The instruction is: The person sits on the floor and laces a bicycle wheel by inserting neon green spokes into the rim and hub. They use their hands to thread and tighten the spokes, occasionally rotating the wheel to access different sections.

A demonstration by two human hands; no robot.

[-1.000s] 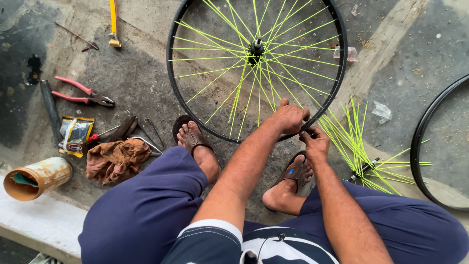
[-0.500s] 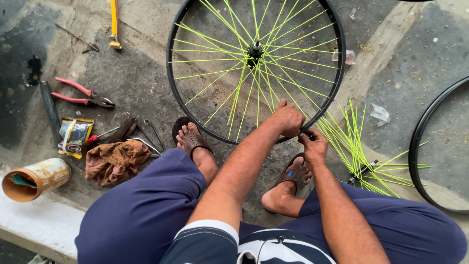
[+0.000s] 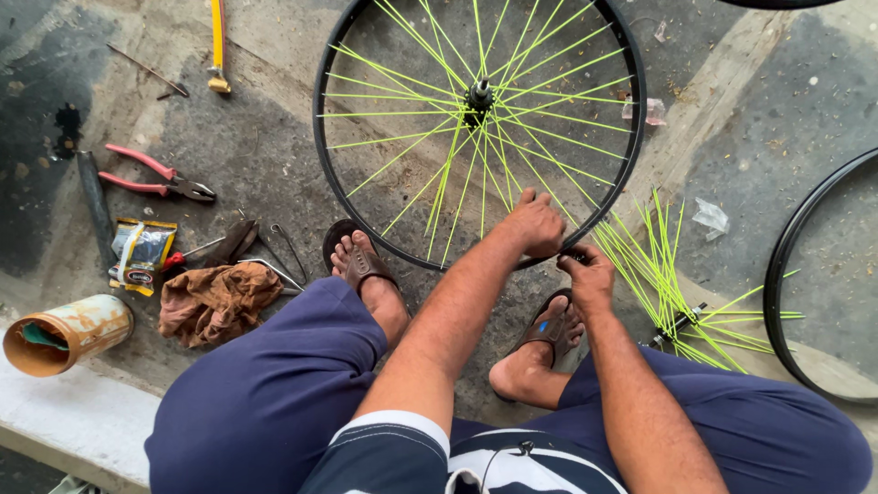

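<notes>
Fingers of the left hand (image 3: pixel 538 224) curl over the near edge of the black wheel rim (image 3: pixel 322 174), closed around it, while the right hand (image 3: pixel 587 274) pinches its fingertips together on something small at the same stretch of rim (too small to tell what). That rim lies flat on the concrete floor (image 3: pixel 759 110) straight ahead, its neon yellow spokes (image 3: pixel 412 151) fanning from a dark hub (image 3: pixel 477 94). Both forearms cross over the sandalled right foot (image 3: pixel 549 327); the left foot (image 3: pixel 358 261) rests just beside the rim. Right of the hands a loose bundle of yellow spokes (image 3: pixel 654 265) lies scattered, and past it a second black rim (image 3: pixel 786 302). To the left sit a brown rag (image 3: pixel 215 300), red-handled pliers (image 3: pixel 151 176), a small yellow packet (image 3: pixel 139 254) and a rusty can (image 3: pixel 64 334) on its side.
</notes>
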